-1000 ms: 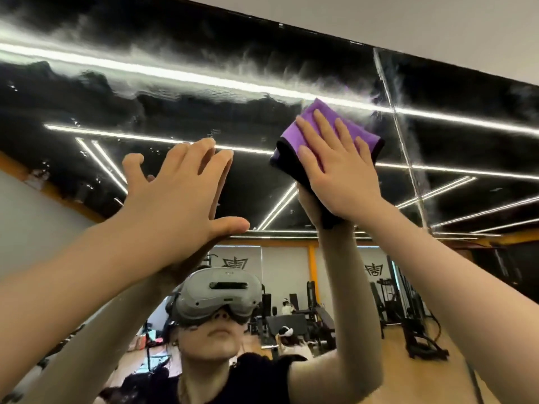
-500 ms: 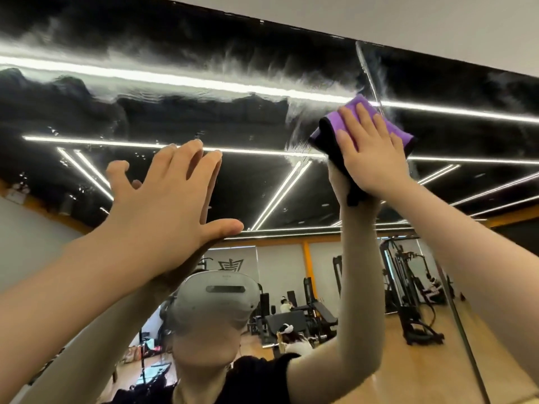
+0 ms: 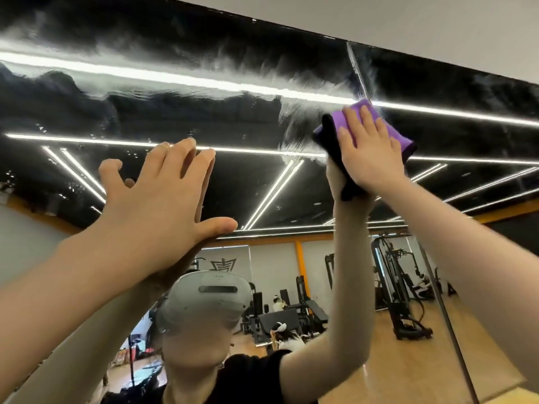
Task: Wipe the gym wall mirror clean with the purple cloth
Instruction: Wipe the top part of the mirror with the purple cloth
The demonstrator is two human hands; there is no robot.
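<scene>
- While the head view looks steeply up the large frameless glass wall mirror (image 3: 204,182), the right hand (image 3: 370,158) lies flat on the folded purple microfibre cloth with its black underside (image 3: 390,126), fingers straight and spread, pressing it against the glass high up by the vertical seam between mirror panels (image 3: 357,72).
- The left hand (image 3: 157,208) is spread wide with fingers straight, holding nothing; it seems braced on the glass, though contact cannot be confirmed.
- A misty white band of streaked residue (image 3: 180,77) runs leftward from the cloth along the upper glass, so that part looks unfinished.
- To wipe well, I would keep the palm flat with even pressure and overlap each pass, so no thin streaks remain.
- Near the top edge of the mirror (image 3: 291,29), where the pale wall begins, strokes should stop short; the seam may trap residue and deserves a pass along it.
- Open glass lies to the left and below, giving free room to sweep.
</scene>
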